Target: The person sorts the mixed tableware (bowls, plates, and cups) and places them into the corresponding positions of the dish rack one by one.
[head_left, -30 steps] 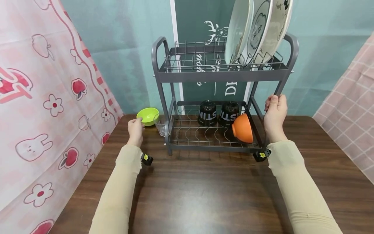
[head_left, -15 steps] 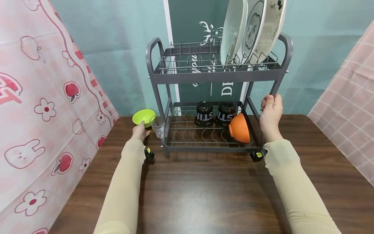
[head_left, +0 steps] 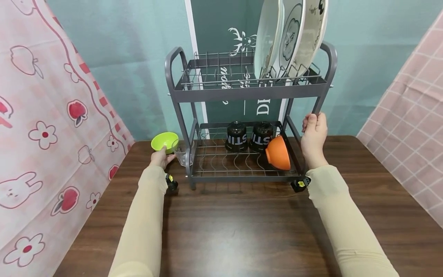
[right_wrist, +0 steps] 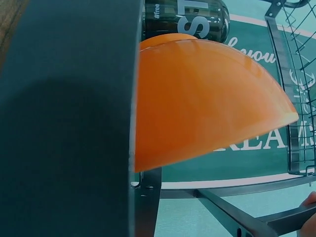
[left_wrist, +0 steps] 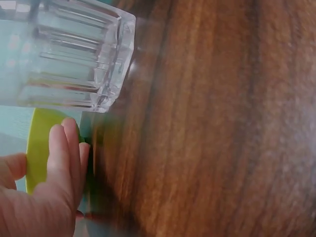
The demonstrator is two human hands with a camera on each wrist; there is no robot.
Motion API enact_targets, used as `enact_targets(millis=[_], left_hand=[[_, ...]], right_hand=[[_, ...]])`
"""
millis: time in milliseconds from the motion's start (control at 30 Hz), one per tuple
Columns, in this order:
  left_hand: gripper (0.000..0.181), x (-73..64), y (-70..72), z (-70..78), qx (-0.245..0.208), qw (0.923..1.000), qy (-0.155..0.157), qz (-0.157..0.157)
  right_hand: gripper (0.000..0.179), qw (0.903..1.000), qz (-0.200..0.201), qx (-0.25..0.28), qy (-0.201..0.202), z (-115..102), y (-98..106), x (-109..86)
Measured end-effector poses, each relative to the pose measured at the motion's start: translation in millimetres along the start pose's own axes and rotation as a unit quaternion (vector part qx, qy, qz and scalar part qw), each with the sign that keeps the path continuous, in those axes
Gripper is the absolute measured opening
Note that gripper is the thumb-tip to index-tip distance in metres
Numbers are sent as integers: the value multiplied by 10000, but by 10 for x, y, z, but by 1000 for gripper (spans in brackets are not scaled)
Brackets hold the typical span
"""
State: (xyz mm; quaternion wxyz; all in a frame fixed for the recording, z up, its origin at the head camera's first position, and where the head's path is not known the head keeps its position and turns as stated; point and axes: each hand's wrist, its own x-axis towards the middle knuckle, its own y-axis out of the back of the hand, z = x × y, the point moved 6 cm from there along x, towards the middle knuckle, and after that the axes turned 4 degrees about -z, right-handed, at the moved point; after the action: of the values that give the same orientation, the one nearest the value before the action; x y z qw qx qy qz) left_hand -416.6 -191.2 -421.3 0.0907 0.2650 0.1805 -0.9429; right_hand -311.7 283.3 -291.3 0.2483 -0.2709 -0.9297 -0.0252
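Observation:
My left hand [head_left: 160, 158] is at the near side of a lime-green bowl [head_left: 165, 139] that stands upright at the back left. In the left wrist view, the straight fingers [left_wrist: 60, 158] lie along the bowl's outside, with the thumb apart by its rim. A clear ribbed glass [left_wrist: 79, 54] stands right beside that hand, partly behind the dish rack's left leg in the head view. With curled fingers, my right hand [head_left: 314, 138] grips the right upright of the grey two-tier dish rack [head_left: 249, 93]. An orange bowl [head_left: 278, 154] leans on its side on the lower tier, close to that upright.
Two black cups [head_left: 237, 137] stand upside down on the rack's lower tier, left of the orange bowl. Several large plates [head_left: 292, 38] stand on edge on the upper tier's right half. Cloth hangs behind and along both sides of the brown wooden table [head_left: 235, 231].
My left hand has gone from loosely curled by the green bowl to reaching with fingers stretched along its near side. The right hand keeps its grip. The head view has shifted slightly rightward.

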Motion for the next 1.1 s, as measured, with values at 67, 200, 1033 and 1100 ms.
enact_targets(millis=[67,200,1033,1100], left_hand=[[56,-10,12,15,-6,10000,30,48],[58,91,64,16,-357,9993,50,122],[66,-217,467,131,-1262,9518,-2454,1336],[65,-267,496,165,-1262,9457,-2645,1408]], right_hand=[[16,10000,-21,-17,-7,-63,-14,-34],[18,10000,-52,8,-38,-136,-25,-73],[16,10000,9,1,-23,16,12,11],[17,10000,-48,-33,-72,-41,7,-17]])
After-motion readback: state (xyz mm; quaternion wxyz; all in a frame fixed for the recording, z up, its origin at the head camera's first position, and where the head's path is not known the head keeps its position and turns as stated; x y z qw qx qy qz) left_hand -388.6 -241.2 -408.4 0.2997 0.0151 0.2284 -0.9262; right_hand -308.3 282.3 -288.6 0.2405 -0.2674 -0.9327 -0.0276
